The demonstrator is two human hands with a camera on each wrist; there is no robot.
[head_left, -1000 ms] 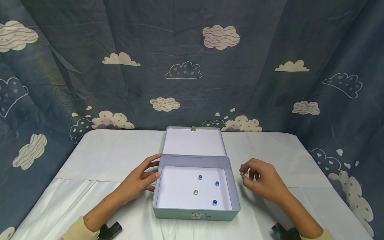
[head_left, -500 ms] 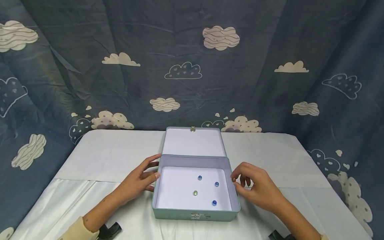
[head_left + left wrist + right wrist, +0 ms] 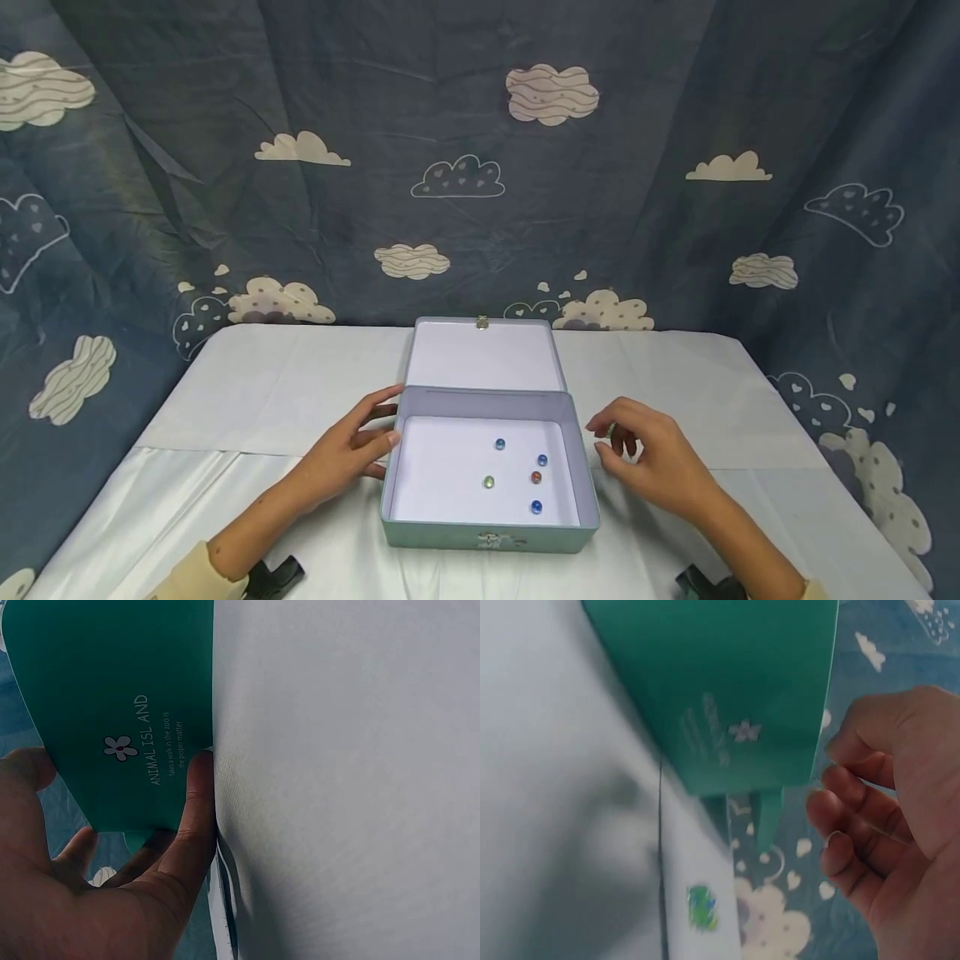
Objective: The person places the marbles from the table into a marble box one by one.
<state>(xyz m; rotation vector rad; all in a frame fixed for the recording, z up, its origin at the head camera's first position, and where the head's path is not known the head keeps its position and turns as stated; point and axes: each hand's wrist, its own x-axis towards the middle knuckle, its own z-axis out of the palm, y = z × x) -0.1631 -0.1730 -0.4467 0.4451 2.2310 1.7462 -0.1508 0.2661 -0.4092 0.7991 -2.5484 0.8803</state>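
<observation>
Left of the fingers (image 3: 622,407) of the right hand (image 3: 651,457), low passage is barred by the box (image 3: 588,471); over its rim, room is left above the marbles (image 3: 536,507). Farther left, the opposite wall is flanked by the left hand (image 3: 341,454).

Pale yellow left sleeve (image 3: 197,577), matching right sleeve (image 3: 814,591), black blocky left wrist device (image 3: 276,577), dark right wrist device (image 3: 705,585)

Staged tabletop nook — cloud-print curtain (image 3: 480,225), white-draped table (image 3: 300,383)
</observation>
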